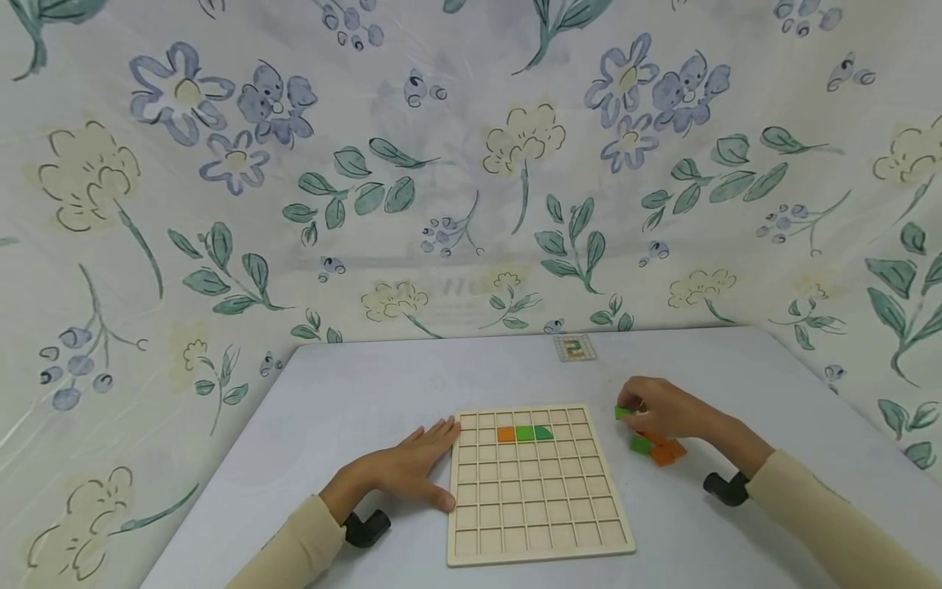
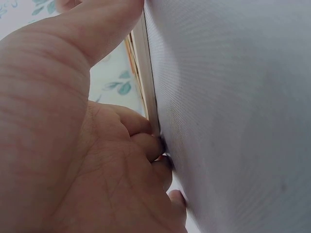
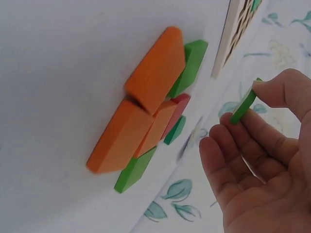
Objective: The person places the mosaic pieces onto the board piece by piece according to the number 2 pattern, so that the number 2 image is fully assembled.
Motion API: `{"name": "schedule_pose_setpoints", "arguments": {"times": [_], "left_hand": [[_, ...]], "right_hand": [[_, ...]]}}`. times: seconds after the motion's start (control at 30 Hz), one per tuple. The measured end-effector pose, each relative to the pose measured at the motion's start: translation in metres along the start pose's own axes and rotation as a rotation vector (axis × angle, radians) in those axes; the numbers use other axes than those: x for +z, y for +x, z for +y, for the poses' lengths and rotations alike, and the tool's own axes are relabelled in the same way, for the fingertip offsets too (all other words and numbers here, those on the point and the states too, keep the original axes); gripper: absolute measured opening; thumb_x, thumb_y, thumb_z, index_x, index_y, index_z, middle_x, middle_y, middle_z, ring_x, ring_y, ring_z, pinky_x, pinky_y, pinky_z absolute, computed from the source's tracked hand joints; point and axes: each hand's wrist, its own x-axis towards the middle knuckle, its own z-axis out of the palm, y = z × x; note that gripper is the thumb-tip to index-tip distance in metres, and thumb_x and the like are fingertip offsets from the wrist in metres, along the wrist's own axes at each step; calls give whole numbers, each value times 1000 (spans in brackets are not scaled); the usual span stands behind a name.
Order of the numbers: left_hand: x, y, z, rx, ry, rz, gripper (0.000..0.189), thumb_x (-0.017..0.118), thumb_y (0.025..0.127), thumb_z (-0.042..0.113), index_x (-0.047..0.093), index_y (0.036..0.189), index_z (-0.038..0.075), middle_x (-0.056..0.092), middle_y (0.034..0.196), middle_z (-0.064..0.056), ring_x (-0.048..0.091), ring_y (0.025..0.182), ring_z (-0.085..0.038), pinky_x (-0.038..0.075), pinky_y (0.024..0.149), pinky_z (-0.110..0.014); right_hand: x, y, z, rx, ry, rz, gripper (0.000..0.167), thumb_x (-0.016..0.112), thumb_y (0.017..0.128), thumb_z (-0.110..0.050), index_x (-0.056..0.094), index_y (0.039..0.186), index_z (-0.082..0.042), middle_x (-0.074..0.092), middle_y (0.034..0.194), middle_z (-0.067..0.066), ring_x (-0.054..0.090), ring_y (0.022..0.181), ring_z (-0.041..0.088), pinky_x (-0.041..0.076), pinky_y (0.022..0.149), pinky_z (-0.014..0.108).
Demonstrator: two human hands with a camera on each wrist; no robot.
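My left hand [image 1: 410,465] lies with spread fingers against the left edge of a wooden grid board [image 1: 540,491]. In the board's second row sit an orange square tile [image 1: 506,434], a light green square tile [image 1: 524,433] and a darker green tile [image 1: 543,433] with a rounded corner. To the right of the board, my right hand [image 1: 662,406] pinches a thin green tile [image 3: 245,103] between thumb and fingertips, held above the table. Below that hand is a small pile of loose tiles, with orange [image 3: 158,70], green [image 3: 135,170], red [image 3: 176,115] and dark green [image 3: 175,130] pieces.
A small card [image 1: 575,348] with a coloured grid pattern lies at the table's back edge. The white table [image 1: 353,393] meets a floral-print curtain [image 1: 456,204] behind and at the sides. A black band piece sits at each wrist.
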Motion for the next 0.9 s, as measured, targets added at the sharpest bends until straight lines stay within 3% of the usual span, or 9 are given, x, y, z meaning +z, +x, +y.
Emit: {"name": "schedule_pose_setpoints", "arguments": {"times": [0.6, 0.9], "left_hand": [[-1, -1, 2, -3, -3, -1, 116, 79, 81, 49, 11, 158, -4, 5, 167, -21, 3, 157, -35, 4, 126, -57], [0, -1, 2, -2, 1, -2, 116, 79, 81, 49, 11, 158, -3, 5, 167, -21, 4, 157, -35, 4, 126, -56]], "right_hand": [[8, 16, -21, -97, 6, -47, 12, 72, 88, -9, 67, 99, -7, 66, 92, -2, 58, 82, 7, 55, 73, 21], [14, 22, -31, -103, 40, -71, 13, 72, 88, -10, 67, 100, -6, 64, 92, -2, 57, 82, 7, 55, 73, 19]]}}
